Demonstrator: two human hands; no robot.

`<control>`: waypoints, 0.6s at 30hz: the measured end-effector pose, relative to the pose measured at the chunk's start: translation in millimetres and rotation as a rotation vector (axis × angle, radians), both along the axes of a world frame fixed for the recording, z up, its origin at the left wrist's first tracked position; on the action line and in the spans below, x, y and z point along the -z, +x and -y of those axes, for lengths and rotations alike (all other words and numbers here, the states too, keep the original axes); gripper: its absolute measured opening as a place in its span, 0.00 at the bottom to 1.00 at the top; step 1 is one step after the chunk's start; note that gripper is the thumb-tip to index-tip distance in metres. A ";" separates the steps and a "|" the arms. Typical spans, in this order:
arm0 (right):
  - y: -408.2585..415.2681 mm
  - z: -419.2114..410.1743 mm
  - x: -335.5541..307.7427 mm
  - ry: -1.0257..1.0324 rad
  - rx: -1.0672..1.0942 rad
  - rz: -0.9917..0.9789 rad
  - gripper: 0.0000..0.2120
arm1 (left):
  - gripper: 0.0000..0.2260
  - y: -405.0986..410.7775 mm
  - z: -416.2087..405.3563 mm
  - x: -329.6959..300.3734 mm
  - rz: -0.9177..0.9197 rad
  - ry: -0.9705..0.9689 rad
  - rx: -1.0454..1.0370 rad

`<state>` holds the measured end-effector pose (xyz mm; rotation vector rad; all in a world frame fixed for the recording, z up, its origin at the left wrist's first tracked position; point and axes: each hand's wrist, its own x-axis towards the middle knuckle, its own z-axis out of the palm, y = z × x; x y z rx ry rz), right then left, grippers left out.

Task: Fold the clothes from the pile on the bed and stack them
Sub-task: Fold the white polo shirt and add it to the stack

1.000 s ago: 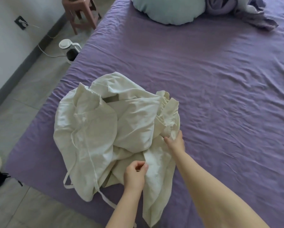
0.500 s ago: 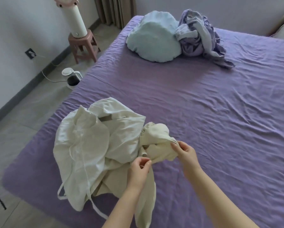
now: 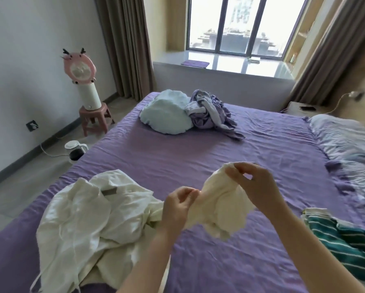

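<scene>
A cream garment [image 3: 217, 206] hangs bunched in the air above the purple bed sheet [image 3: 230, 153]. My left hand [image 3: 177, 206] pinches its lower left edge and my right hand [image 3: 255, 185] pinches its top edge, higher and further right. The garment's tail runs down into a crumpled white pile of clothes [image 3: 82, 218] lying on the bed's near left part. A green and white striped garment [image 3: 344, 235] lies on the bed at the right.
A pale blue cushion [image 3: 166, 113] and a bundled lilac cloth [image 3: 211, 113] sit at the far end of the bed. A striped duvet [image 3: 350, 149] covers the right side. On the floor at left stand a kettle [image 3: 76, 151] and a pink stool [image 3: 95, 119] with a fan.
Both hands have lifted the cream garment off the pile and up over the bed, the right hand rising higher. My view has tilted up, showing the window and the striped garment.
</scene>
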<state>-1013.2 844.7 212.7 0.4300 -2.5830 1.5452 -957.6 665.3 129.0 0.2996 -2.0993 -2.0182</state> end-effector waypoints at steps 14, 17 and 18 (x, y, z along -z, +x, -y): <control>13.6 -176.2 -96.1 -0.393 -0.030 0.019 0.05 | 0.05 -15.2 -184.6 -145.6 -0.230 -0.088 0.244; 21.2 -210.8 -70.8 -0.394 -0.114 0.030 0.23 | 0.08 -13.3 -197.7 -159.3 -0.233 0.090 0.273; 25.0 -218.3 -60.4 -0.352 -0.176 0.063 0.31 | 0.09 -12.1 -202.0 -162.6 -0.221 0.153 0.286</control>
